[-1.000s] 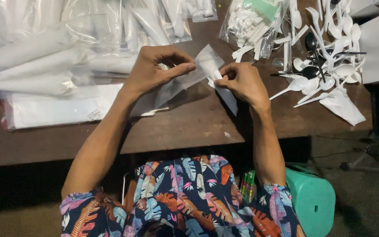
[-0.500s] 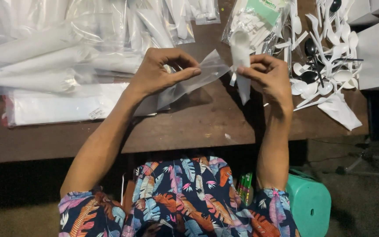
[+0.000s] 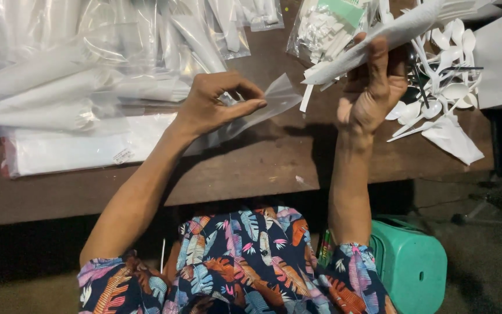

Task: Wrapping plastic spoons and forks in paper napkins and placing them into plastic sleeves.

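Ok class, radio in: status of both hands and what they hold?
Left hand pinching clear plastic sleeve above the table. Right hand raised, gripping white wrapped bundle. Loose white spoons lying right of it, nothing blocking.

My hands have parted: my right hand (image 3: pixel 372 87) has lifted the folded white napkin (image 3: pixel 379 39) up and away. My left hand (image 3: pixel 216 104) now pinches the clear sleeve (image 3: pixel 268 102) alone.

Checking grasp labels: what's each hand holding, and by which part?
Left hand pinches a clear plastic sleeve near its open end. Right hand grips a white wrapped cutlery pack around its middle.
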